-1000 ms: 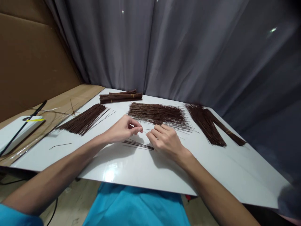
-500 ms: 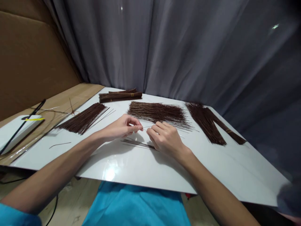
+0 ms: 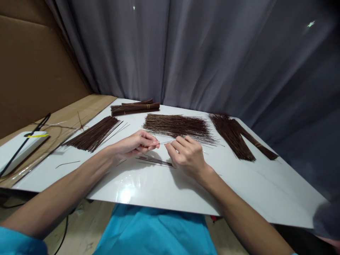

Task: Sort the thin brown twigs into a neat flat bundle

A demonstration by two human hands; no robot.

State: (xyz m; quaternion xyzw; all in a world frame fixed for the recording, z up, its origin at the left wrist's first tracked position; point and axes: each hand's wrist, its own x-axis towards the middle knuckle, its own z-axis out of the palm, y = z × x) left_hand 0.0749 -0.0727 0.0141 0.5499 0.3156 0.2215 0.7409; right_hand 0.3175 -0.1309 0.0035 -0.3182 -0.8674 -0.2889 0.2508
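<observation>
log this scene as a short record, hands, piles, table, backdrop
left hand: pinching a thin brown strand
right hand: curled beside the strand, grip hidden
below hands: few loose strands
beyond hands: wide loose pile
far left: tied bundles
table: white, glossy
backdrop: grey curtain, with brown cardboard at left

1. Single stick (image 3: 166, 142): dark, very thin, nearly straight along the visible length; pinched at the fingertips of the left-hand grip (image 3: 140, 142).
2. Same stick, pose: raised above the desk (image 3: 151, 191), roughly crosswise, spanning the gap toward the right-hand grip (image 3: 187, 154); hold at that side unclear.
3. Small group of sticks (image 3: 156, 161): brown, thin, loose, roughly parallel; flat on the desk, nearer the body than the pinched stick, right ends partly hidden.
</observation>
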